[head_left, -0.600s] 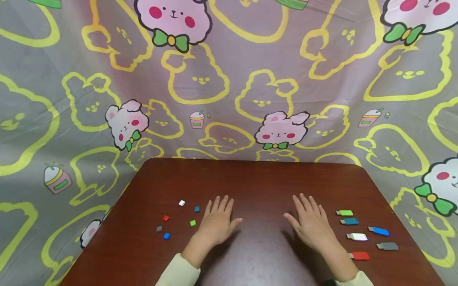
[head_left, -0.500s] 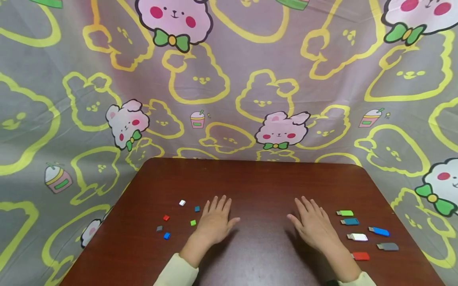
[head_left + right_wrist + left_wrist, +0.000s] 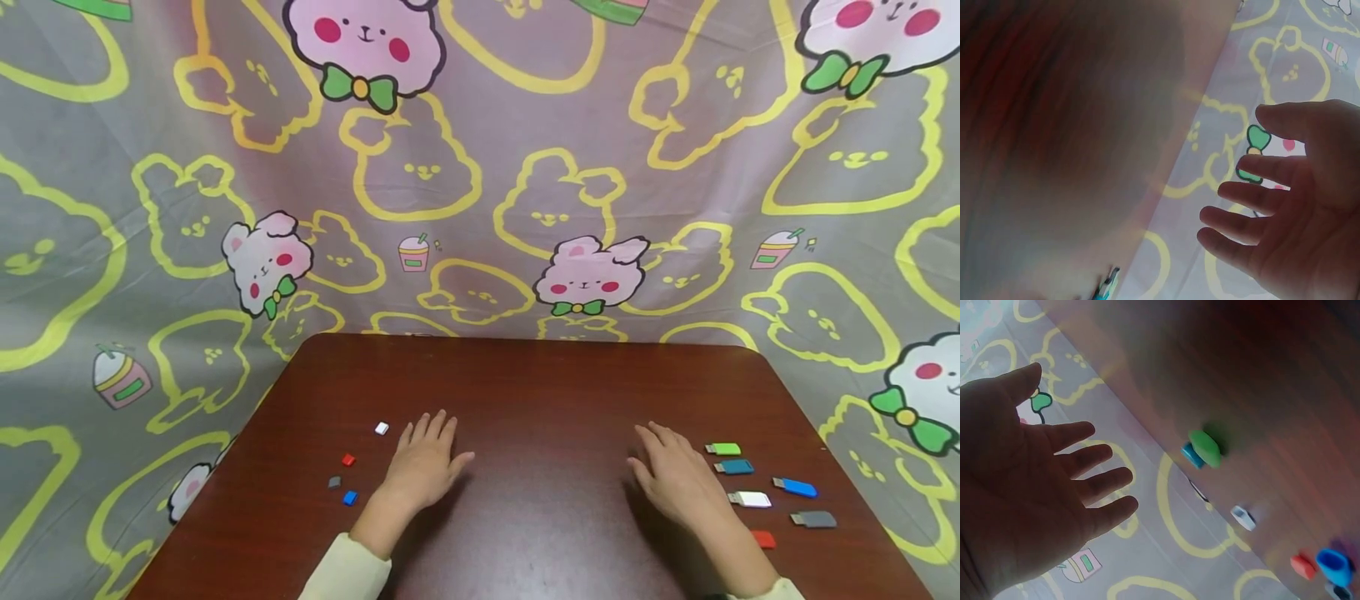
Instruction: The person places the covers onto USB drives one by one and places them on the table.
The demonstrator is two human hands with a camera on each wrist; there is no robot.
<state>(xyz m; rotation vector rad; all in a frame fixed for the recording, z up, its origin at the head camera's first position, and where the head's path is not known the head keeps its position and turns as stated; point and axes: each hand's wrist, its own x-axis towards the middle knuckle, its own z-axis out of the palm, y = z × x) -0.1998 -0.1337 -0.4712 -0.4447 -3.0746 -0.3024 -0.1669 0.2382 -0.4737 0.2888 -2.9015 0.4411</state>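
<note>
My left hand (image 3: 416, 473) hovers over the table with fingers spread, holding nothing. Beside it lie small caps: white (image 3: 382, 428), red (image 3: 348, 459), grey (image 3: 334, 482) and blue (image 3: 350, 497). A green cap (image 3: 1205, 449) and a teal cap (image 3: 1191, 456) show in the left wrist view; the hand hides them from the head view. On the other side my right hand (image 3: 670, 477) is empty, its fingers slightly bent, just left of several USB flash drives. Nearest are the green drive (image 3: 726, 449), the teal drive (image 3: 737, 467) and the white drive (image 3: 753, 499).
Further right lie a blue USB drive (image 3: 798, 488) and a grey one, the grey drive (image 3: 816, 519). My right forearm partly covers a red drive (image 3: 764, 539). Behind the brown table (image 3: 525, 375) hangs a cartoon-print cloth (image 3: 480, 183).
Both hands have moved apart: the left one leftward over the green and teal caps, the right one rightward, close to the drives. Right fingers bend a little more. Caps and drives stay put.
</note>
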